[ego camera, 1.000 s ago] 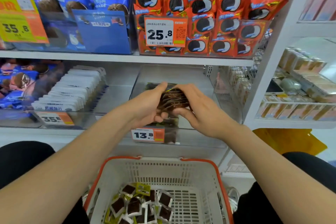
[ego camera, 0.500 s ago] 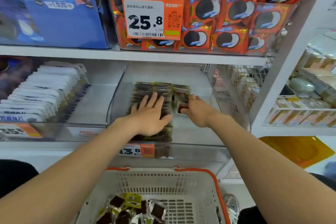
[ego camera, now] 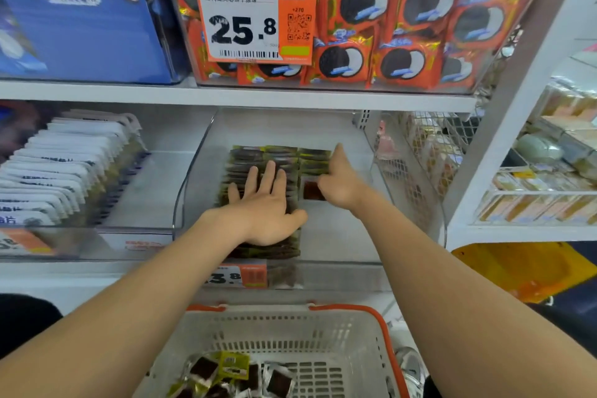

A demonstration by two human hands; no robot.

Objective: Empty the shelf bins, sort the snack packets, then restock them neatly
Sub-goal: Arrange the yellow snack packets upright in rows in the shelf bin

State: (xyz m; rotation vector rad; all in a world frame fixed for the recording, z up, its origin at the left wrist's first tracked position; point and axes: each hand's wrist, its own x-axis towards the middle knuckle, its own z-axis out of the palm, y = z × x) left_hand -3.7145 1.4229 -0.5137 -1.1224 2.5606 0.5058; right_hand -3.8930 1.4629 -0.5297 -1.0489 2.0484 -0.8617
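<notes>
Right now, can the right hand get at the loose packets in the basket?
Probably yes. The basket is open on top, nothing covering the loose packets. The right hand is inside the clear bin, so it must first draw back over its front wall.

The left hand (ego camera: 261, 210) hides the middle of the dark brown foil snack packets (ego camera: 248, 157); its forearm covers the first digit on the orange price tag (ego camera: 255, 276), leaving 3.8.

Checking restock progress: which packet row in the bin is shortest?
The right row, by the right hand: it stops halfway, while the left row, under the left hand, reaches the front.
</notes>
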